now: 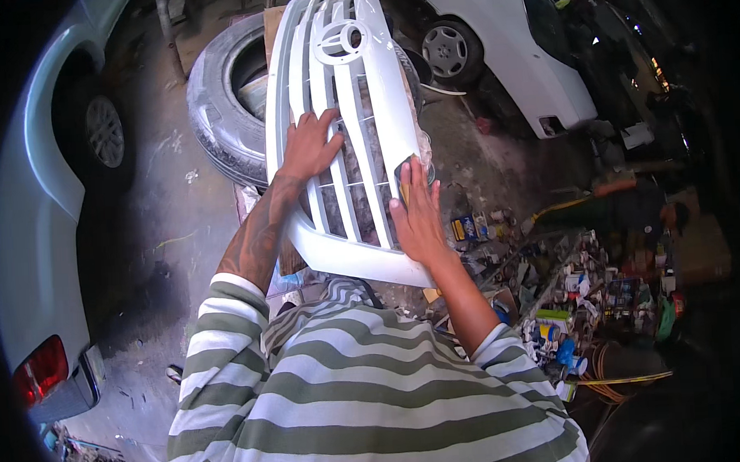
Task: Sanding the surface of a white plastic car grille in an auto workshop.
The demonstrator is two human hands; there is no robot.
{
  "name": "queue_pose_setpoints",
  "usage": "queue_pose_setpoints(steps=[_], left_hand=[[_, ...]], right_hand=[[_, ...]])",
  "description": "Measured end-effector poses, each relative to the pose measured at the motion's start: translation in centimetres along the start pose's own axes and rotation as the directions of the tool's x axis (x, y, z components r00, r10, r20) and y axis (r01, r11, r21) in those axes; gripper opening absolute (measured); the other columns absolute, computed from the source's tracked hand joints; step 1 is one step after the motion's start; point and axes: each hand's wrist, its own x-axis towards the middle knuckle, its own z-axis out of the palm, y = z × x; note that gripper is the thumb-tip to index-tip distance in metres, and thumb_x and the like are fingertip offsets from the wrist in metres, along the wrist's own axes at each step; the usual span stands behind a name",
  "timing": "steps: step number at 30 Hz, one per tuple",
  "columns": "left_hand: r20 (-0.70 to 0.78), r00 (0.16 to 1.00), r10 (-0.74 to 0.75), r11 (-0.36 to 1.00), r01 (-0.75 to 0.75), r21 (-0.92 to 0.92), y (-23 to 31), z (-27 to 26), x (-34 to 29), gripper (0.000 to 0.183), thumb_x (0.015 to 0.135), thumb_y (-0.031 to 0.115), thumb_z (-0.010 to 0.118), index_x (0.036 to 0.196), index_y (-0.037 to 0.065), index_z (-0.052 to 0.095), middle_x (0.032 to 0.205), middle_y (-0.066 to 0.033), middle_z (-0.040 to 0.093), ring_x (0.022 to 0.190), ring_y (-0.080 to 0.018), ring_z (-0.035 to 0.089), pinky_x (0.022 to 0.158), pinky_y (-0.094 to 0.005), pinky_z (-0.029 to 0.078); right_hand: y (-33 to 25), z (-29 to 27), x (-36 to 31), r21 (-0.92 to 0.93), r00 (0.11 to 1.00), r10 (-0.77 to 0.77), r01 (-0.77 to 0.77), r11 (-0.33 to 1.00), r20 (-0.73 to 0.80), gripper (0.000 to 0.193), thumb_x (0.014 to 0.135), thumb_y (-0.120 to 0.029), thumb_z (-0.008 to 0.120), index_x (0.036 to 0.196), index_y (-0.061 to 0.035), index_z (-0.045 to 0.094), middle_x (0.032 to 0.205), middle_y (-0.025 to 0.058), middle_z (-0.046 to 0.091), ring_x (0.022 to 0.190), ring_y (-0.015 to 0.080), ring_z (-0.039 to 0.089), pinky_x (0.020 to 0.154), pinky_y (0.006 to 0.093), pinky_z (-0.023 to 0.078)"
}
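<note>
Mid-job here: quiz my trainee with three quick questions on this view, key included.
1. Which is nearer the round emblem: A, the left hand; B, the right hand?
2. True or false: a loose tyre shows to the left of the white grille.
3. Fill in: the striped sleeves pair white with ____.

Key: 1. A; 2. true; 3. grey-green.

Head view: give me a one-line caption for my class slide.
Left hand on the slats, right hand at the right edge of a white vehicle grille, a tyre partly behind it.
</note>
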Motion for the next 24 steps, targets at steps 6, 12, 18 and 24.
queue_pose_setpoints(steps=[6,12,18,24], left_hand=[[-0.055,0.998,-0.012,1.000,0.011,-0.013,-1.5,0.6,-0.8,0.053,0.087,0.035,0.056,0.134,0.012,0.055,0.115,-0.0214,0.063,0.121,-0.0375,0.052,0.101,-0.0554,0.036],[-0.038,0.999,-0.011,1.000,0.011,-0.024,-1.1,0.4,0.4,0.051,0.086,0.033,0.057,0.133,0.012,0.055,0.115,-0.0210,0.062,0.120,-0.0374,0.052,0.101,-0.0553,0.035],[-0.059,0.998,-0.013,1.000,0.015,0.025,-1.0,0.1,-0.9,0.051,0.086,0.032,0.056,0.131,0.008,0.055,0.116,-0.0209,0.063,0.117,-0.0380,0.053,0.097,-0.0528,0.039],[-0.031,0.999,-0.005,1.000,0.006,0.002,-0.1,-0.2,-0.6,0.049,0.086,0.032,0.058,0.130,0.010,0.055,0.113,-0.0209,0.063,0.116,-0.0385,0.053,0.096,-0.0536,0.039]], right_hand=[[-0.9,0.5,-5.2,0.068,0.994,-0.067,0.061,0.996,0.088,0.068,0.102,-0.023,0.041,0.160,-0.0002,0.013,0.165,0.0264,0.012,0.153,0.0450,0.014,0.120,0.0608,0.005],[-0.4,-0.1,3.6,-0.040,0.996,-0.094,0.094,0.995,0.003,0.071,0.100,-0.021,0.046,0.158,0.0043,0.013,0.165,0.0278,0.010,0.153,0.0449,0.009,0.123,0.0548,0.009],[-0.8,0.9,-0.4,0.077,0.980,-0.194,0.191,0.979,0.035,0.072,0.099,-0.016,0.047,0.158,0.0054,0.012,0.164,0.0299,0.010,0.152,0.0476,0.011,0.123,0.0538,0.013],[-0.7,0.1,7.2,0.003,0.978,-0.210,0.210,0.978,-0.009,0.071,0.099,-0.017,0.049,0.157,0.0059,0.015,0.163,0.0298,0.013,0.152,0.0475,0.012,0.123,0.0546,0.013]])
